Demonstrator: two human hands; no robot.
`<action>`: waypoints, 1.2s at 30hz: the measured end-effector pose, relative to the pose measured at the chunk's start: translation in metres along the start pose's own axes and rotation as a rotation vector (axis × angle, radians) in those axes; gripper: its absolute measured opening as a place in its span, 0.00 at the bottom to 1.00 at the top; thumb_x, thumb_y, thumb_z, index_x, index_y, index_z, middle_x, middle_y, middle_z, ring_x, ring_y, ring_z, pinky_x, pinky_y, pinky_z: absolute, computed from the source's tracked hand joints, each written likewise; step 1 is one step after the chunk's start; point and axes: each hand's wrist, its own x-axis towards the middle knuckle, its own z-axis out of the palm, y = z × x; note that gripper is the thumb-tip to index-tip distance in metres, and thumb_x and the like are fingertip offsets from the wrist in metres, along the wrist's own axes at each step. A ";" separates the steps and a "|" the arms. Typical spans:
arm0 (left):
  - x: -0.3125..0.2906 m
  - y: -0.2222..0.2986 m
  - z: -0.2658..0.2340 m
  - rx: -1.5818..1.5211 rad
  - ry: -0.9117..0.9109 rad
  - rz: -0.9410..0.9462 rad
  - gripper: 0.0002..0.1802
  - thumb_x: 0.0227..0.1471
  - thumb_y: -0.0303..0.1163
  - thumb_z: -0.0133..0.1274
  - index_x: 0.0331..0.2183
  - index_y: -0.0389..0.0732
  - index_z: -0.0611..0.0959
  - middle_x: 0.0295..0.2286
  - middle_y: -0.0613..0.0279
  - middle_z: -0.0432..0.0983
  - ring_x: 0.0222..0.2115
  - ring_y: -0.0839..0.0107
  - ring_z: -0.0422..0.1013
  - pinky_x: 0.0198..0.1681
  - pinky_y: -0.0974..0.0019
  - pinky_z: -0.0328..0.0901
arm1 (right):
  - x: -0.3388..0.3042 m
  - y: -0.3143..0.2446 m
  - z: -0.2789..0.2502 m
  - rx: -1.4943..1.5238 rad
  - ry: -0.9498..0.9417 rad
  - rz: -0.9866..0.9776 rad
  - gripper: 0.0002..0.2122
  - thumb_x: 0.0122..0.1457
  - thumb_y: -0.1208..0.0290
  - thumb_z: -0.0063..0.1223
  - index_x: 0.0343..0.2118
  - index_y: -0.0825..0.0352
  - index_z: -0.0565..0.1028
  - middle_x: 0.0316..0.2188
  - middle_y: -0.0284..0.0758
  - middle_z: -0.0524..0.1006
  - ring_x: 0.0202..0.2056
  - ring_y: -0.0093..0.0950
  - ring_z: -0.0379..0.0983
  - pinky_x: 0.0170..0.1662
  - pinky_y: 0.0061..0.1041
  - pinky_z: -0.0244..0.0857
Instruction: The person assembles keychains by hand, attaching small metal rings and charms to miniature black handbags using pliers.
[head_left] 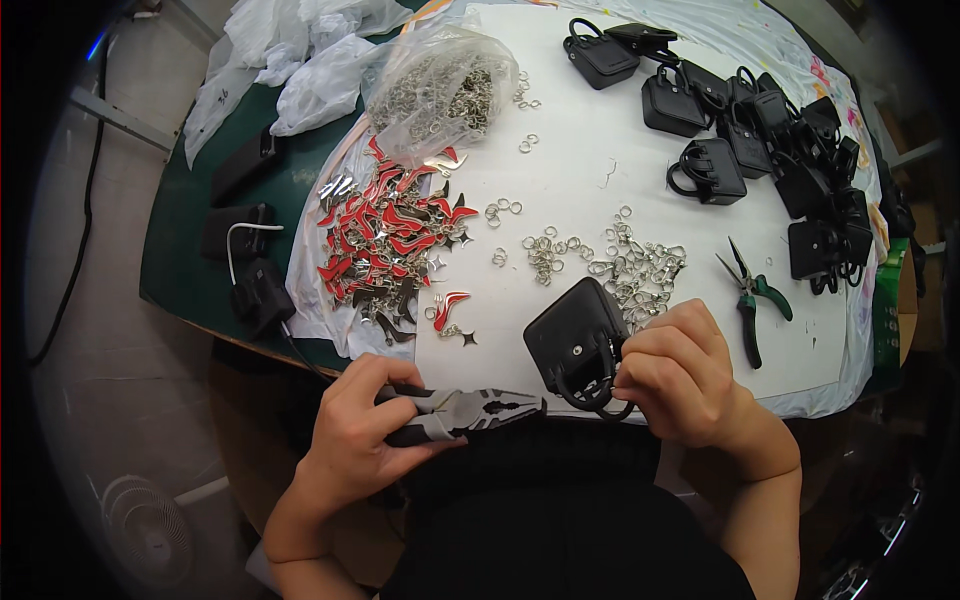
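My left hand [355, 425] is closed around the grey and black handles of a pair of combination pliers [480, 410], whose jaws point right toward a small black handbag [572, 335]. My right hand [685, 375] pinches the mini handbag near its looped handle, at the table's near edge. Anything small between those fingertips is too hidden to make out. Silver clasps [645, 275] lie in a heap just beyond the bag. Left of it, a red shoe-shaped charm [448, 310] with a star piece rests apart from a pile of similar charms [395, 225].
A clear plastic bag of metal rings [440, 95] stands at the back. Green-handled needle-nose pliers [750, 300] lie at the right. Several more black mini handbags [740, 135] crowd the far right. Loose rings [545, 255] dot the white sheet. Black devices [240, 235] sit on the green tabletop.
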 end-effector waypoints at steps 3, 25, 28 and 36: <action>0.021 0.009 -0.007 0.118 0.025 0.052 0.21 0.29 0.38 0.72 0.17 0.36 0.77 0.35 0.57 0.75 0.33 0.60 0.71 0.33 0.60 0.67 | 0.000 -0.004 0.003 0.016 0.007 -0.033 0.10 0.47 0.73 0.65 0.29 0.67 0.74 0.28 0.33 0.74 0.27 0.29 0.70 0.30 0.27 0.62; 0.036 0.024 -0.022 0.269 -0.011 0.191 0.21 0.21 0.34 0.69 0.19 0.35 0.76 0.38 0.56 0.78 0.37 0.56 0.72 0.39 0.55 0.66 | 0.003 -0.005 0.005 0.163 -0.015 -0.085 0.11 0.45 0.72 0.66 0.29 0.67 0.74 0.27 0.32 0.74 0.29 0.29 0.70 0.30 0.27 0.62; 0.041 0.023 -0.022 0.275 -0.014 0.226 0.21 0.18 0.33 0.69 0.19 0.36 0.76 0.36 0.57 0.77 0.37 0.57 0.72 0.38 0.55 0.65 | 0.001 -0.004 0.005 0.194 -0.016 -0.065 0.11 0.45 0.72 0.67 0.30 0.68 0.74 0.28 0.33 0.74 0.29 0.30 0.71 0.31 0.27 0.62; 0.045 0.007 -0.011 0.250 -0.040 0.136 0.24 0.24 0.35 0.71 0.25 0.38 0.76 0.31 0.57 0.73 0.33 0.58 0.71 0.38 0.59 0.66 | -0.029 0.012 -0.026 0.046 0.024 0.371 0.23 0.40 0.67 0.73 0.39 0.71 0.75 0.39 0.40 0.76 0.40 0.37 0.73 0.44 0.33 0.67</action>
